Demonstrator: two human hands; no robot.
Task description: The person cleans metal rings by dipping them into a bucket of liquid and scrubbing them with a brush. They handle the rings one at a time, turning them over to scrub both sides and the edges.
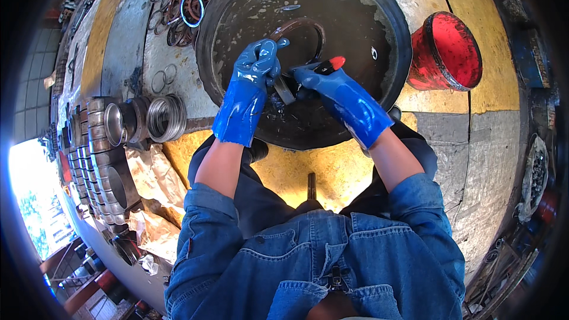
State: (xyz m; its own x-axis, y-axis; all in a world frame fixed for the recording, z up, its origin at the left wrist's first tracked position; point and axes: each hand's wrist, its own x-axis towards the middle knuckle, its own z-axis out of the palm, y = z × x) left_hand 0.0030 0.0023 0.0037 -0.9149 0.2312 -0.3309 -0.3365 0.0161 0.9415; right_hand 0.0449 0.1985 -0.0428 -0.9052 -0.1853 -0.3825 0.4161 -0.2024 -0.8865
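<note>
Your left hand (pixel 256 65), in a blue rubber glove (pixel 240 109), closes around a brown ring (pixel 306 22) over a round black basin (pixel 402 38) of murky liquid (pixel 352 26), presumably so that drips fall back inside. Your right hand (pixel 320 81), likewise gloved, grips a black, red-ended tool handle (pixel 325 68), apparently angled to bring its working end against the ring. That end is hidden; whether the grey metallic strip (pixel 285 91) between your hands belongs to it cannot be told.

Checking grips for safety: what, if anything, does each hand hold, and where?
The left hand holds a brown ring by its left side; the right hand grips a tool's red-and-black handle.
</note>
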